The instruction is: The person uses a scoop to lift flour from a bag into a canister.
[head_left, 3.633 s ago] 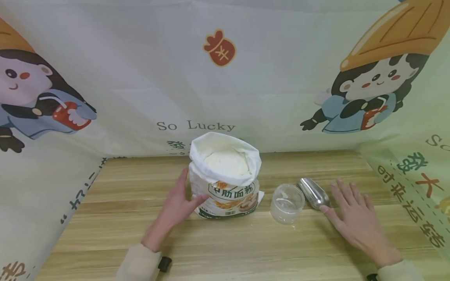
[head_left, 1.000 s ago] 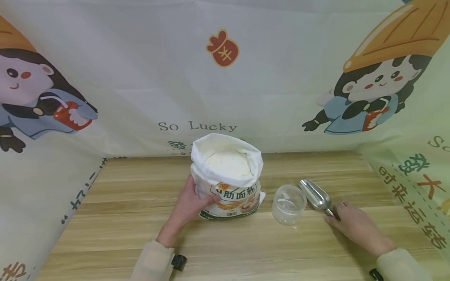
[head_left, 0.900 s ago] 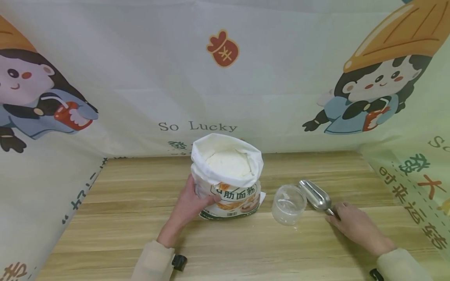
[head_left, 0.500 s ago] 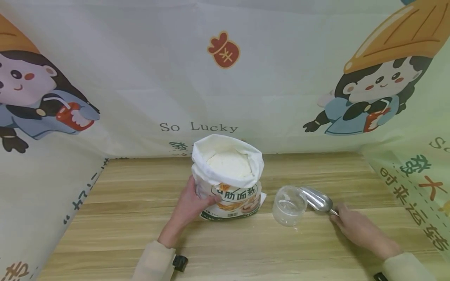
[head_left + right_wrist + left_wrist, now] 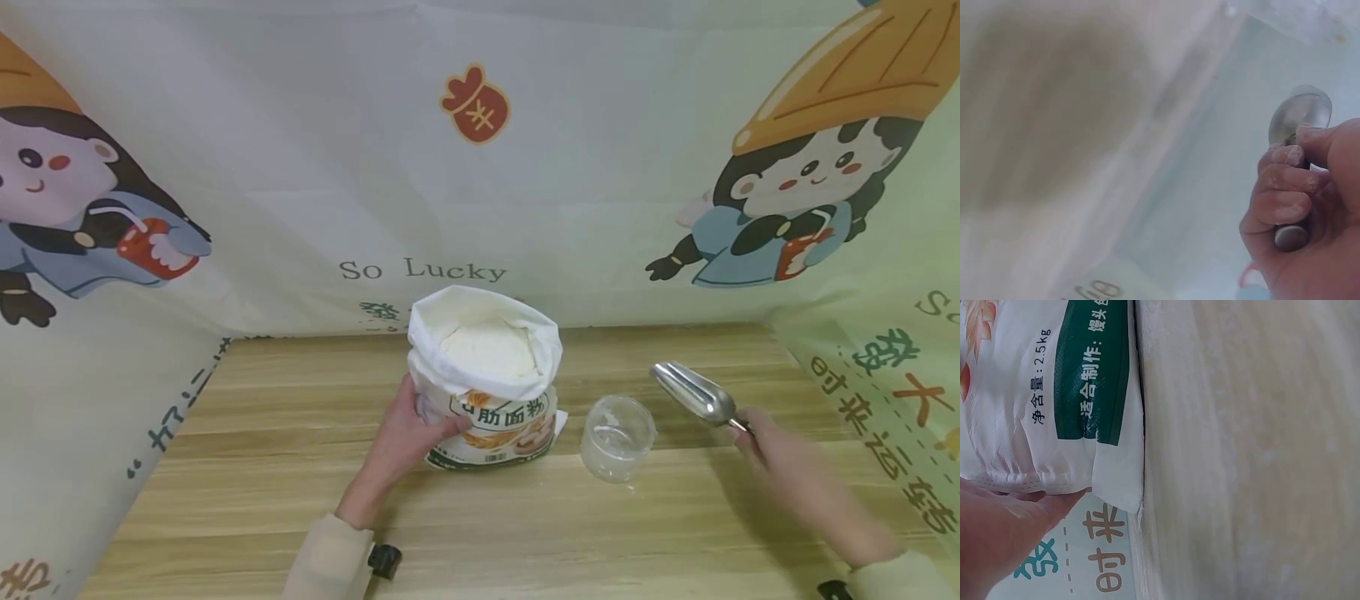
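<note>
Flour bag, one, gripped by left hand, one scoop held in right hand, one clear jar between

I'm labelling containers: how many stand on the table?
2: the flour bag, held by the left hand, and, to the bag's right, the clear jar. The bag may hide others.

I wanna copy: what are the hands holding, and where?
The right hand holds the scoop by its handle; the left hand grips the flour bag by one side.
</note>
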Demonstrator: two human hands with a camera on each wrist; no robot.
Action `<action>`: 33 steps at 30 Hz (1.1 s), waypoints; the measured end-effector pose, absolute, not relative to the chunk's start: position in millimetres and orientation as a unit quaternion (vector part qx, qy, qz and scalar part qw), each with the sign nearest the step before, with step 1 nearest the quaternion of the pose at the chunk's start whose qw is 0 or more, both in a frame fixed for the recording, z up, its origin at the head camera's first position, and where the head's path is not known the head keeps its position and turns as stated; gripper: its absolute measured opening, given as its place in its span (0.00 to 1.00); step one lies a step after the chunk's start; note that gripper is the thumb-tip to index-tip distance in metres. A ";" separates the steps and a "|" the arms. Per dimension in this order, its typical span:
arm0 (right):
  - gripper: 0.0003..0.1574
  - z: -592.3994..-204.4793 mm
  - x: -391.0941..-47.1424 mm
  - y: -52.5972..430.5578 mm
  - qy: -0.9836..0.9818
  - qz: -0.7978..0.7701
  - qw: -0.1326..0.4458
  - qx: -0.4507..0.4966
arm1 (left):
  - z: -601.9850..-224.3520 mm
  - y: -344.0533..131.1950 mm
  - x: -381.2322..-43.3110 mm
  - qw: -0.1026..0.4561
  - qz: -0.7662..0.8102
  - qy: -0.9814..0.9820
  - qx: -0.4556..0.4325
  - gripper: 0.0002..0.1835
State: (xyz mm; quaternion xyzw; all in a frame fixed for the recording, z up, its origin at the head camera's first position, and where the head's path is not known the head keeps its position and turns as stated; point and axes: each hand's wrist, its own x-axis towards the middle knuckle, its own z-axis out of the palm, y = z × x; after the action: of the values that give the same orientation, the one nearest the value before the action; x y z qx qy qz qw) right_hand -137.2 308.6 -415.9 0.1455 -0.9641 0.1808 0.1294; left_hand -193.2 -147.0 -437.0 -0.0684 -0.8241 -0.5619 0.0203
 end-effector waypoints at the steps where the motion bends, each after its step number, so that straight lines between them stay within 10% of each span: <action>1: 0.07 -411.1 -137.2 308.0 -0.963 0.180 0.137 0.145 | -436.8 -147.2 -193.2 0.019 -0.562 -0.824 -0.068 0.51; 33: 0.07 -301.4 -137.0 216.8 -0.931 0.131 0.228 0.254 | -434.1 -148.8 -193.5 0.030 -0.552 -0.830 -0.068 0.55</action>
State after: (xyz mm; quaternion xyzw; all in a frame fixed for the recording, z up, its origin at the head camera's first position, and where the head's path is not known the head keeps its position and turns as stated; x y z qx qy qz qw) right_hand -137.0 216.8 -301.4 0.2542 -0.9307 0.1314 0.2280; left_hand -193.5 -148.8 -434.1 -0.0685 -0.8303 -0.5523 0.0302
